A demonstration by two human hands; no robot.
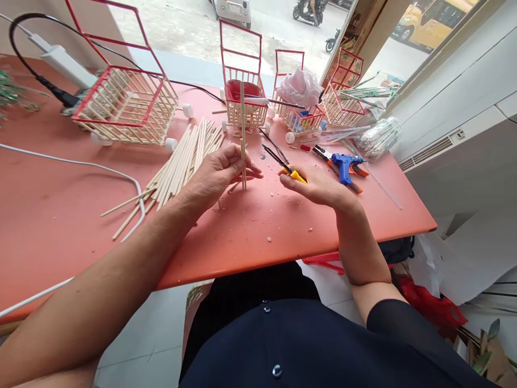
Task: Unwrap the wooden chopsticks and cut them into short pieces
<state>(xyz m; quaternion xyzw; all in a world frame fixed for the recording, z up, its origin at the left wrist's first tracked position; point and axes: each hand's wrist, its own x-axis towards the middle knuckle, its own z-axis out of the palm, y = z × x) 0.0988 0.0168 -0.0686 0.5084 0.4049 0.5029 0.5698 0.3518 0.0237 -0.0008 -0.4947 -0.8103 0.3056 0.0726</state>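
Cable (121,178) is curving white across the left of the table (60,231), and a power strip (64,64) is sitting at the far left corner. Just right of it a big cart (125,105) of sticks with a red frame is standing on white wheels. A pile (181,161) of loose sticks is lying fanned out in front of the cart, reaching toward the near edge.

The left hand (216,175) is hovering just right of the pile, its fingers and thumb pinching together on the lower part of a stick (243,129). The stick is standing upright, its lower end down by the tabletop and its top rising in front of a small cart (244,110) at the back.

The right hand (319,186) is closing around the yellow handles of cutters (278,160). Their black blades are pointing up and left toward the stick, near it but not touching.

Beyond that hand a blue glue gun (345,164) is lying on the table. Two more small carts (301,118) are standing at the far edge, and a clear bag (377,137) of sticks is resting at the right corner.
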